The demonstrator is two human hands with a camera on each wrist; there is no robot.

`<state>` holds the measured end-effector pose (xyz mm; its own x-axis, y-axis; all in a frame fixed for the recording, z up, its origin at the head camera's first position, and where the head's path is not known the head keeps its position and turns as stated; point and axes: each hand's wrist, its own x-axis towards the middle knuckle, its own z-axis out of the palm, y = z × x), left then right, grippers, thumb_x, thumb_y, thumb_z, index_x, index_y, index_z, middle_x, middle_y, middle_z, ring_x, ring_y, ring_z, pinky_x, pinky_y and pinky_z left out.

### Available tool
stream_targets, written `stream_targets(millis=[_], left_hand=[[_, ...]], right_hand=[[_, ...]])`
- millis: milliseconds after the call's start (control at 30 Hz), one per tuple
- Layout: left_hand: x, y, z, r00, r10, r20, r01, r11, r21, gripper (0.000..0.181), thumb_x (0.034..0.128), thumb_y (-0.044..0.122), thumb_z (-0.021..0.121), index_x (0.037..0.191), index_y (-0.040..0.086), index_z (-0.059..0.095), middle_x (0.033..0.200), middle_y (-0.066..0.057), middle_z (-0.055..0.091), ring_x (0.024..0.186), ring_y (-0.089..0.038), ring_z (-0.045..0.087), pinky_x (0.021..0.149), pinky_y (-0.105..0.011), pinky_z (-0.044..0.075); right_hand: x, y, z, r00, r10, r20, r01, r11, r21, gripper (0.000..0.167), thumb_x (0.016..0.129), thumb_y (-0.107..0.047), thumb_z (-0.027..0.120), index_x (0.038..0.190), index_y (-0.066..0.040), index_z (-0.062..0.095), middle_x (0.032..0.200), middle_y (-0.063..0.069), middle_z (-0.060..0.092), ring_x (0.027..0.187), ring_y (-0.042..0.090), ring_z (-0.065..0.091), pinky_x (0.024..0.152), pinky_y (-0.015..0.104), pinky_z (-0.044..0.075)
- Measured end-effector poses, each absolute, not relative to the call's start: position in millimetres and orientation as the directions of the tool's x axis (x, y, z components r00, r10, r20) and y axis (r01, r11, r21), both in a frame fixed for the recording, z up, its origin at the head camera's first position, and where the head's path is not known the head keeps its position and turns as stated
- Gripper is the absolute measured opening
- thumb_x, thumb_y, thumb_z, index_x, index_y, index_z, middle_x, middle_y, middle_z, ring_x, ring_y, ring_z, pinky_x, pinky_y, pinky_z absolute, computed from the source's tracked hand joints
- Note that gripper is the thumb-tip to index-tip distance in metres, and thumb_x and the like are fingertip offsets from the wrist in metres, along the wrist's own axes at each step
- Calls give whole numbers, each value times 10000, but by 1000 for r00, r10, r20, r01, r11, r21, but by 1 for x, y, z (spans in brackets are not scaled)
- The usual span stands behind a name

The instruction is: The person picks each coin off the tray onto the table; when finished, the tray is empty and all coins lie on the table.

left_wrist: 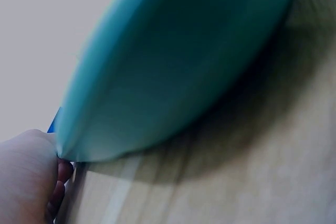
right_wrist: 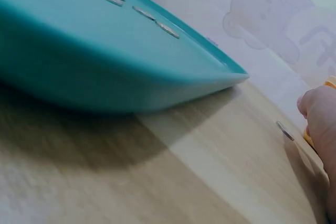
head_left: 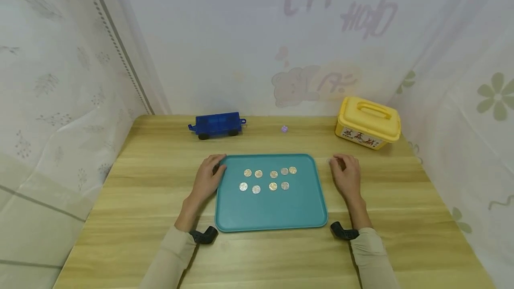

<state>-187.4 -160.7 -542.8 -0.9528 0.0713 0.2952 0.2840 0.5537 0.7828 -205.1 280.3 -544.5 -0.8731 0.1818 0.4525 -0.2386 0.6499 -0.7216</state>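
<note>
In the head view, my left hand (head_left: pixel 207 179) grips the upper left corner of a teal tray (head_left: pixel 273 213), and the left wrist view shows the tray's edge (left_wrist: pixel 100 61) between thumb and fingers. Several round, shiny coins (head_left: pixel 273 186) lie in two uneven rows on the tray. Right of the tray, my right hand (head_left: pixel 347 179) rests on the table, fingers loosely curled, holding nothing visible. In the right wrist view, a single coin (right_wrist: pixel 285 130) lies on the wood beside that hand (right_wrist: pixel 321 121), apparently not touched.
A blue toy wagon (head_left: pixel 218 124) stands at the back left of the wooden table (head_left: pixel 273 258). At the back lies a small purple piece (head_left: pixel 284 129). A yellow lidded box (head_left: pixel 367 121) with a handle stands back right. Patterned cloth hangs behind and on both sides.
</note>
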Motion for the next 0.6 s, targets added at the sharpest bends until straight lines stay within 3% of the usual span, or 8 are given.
stream_targets(millis=[167, 367, 467, 600], left_hand=[[-189, -161, -543, -955, 83, 286, 281, 568, 774, 372, 978, 103, 633, 1340, 20, 619, 1299, -147, 632, 1028, -287, 557, 905, -446, 454], [-190, -160, -539, -955, 86, 282, 282, 554, 784, 374, 980, 88, 619, 1343, -1, 608, 1302, -165, 626, 1059, -306, 573, 929, -466, 453], [-190, -160, -538, -957, 83, 277, 276, 551, 788, 371, 978, 81, 620, 1340, -3, 610, 1295, -162, 629, 1030, -297, 567, 877, -431, 459], [-189, -161, -539, -960, 81, 269, 268, 549, 791, 372, 980, 86, 621, 1342, 3, 610, 1299, -158, 628, 1050, -296, 570, 886, -428, 466]], right_hand=[[-203, 275, -541, -874, 191, 447, -247, 618, -747, 191, 927, -106, 703, 1050, 40, 710, 980, 198, 662, 915, 245, 509, 789, 236, 381], [-195, 257, -526, -947, 154, 282, -171, 500, -849, 316, 982, -276, 646, 1149, -12, 694, 1121, 120, 614, 1006, 129, 523, 826, 173, 445], [-191, 245, -521, -962, 97, 256, -180, 481, -858, 321, 982, -282, 647, 1166, -23, 688, 1136, 117, 611, 1040, 162, 524, 853, 246, 465], [-189, 229, -522, -941, -3, 339, -289, 529, -798, 213, 939, -144, 701, 1106, -12, 707, 1074, 143, 676, 1064, 222, 510, 895, 362, 415]])
